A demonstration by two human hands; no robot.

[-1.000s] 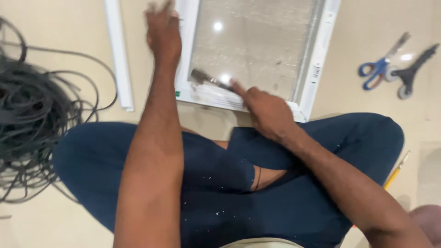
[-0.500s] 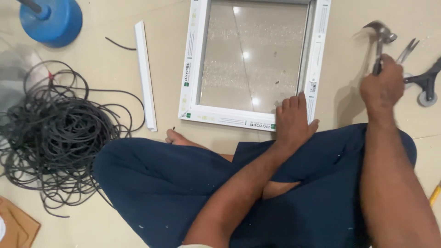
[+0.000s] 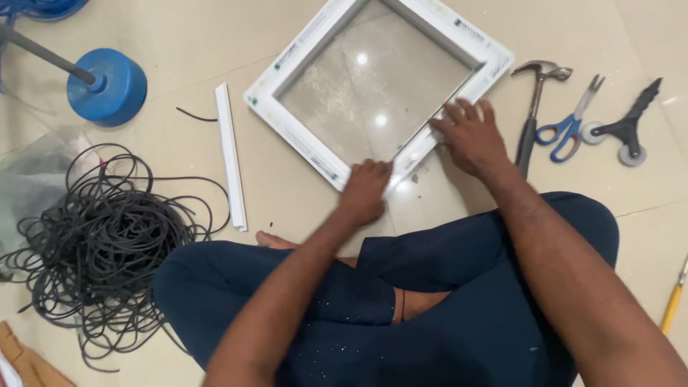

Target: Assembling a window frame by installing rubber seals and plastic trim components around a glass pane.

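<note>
White window frame (image 3: 287, 122) with a glass pane lies flat on the tiled floor (image 3: 179, 64), turned so that one corner points toward the person's lap. Both hands rest on the frame's near right side. The left hand (image 3: 365, 192) sits at the bottom corner, its fingers curled down over the edge and pressing on it (the hand is a little blurred, so I cannot tell whether it grips anything else). The right hand (image 3: 469, 137) lies farther up the same side, fingers (image 3: 459, 111) spread flat and loose on the white strip, not clenched around anything. A thin pale strip runs along that side between the two hands.

The person sits cross-legged in dark blue trousers (image 3: 444, 287), a bare foot showing just under the left forearm.

Just right of the frame, a hammer (image 3: 534, 107) lies on the floor with its head away from the person, touching nothing but close to the right wrist. Beside it are blue-handled scissors (image 3: 570, 125), then a black roller tool (image 3: 627, 129) with small wheels.

Left of the frame lies a loose white strip (image 3: 231, 158), apart from it, with a short black scrap near its top. Farther left, a big tangle of black rubber cord (image 3: 93, 236) spreads over the floor. A blue round base (image 3: 107, 86) with a grey pole stands at the upper left. A yellow-handled tool (image 3: 672, 304) peeks in at the right edge.
</note>
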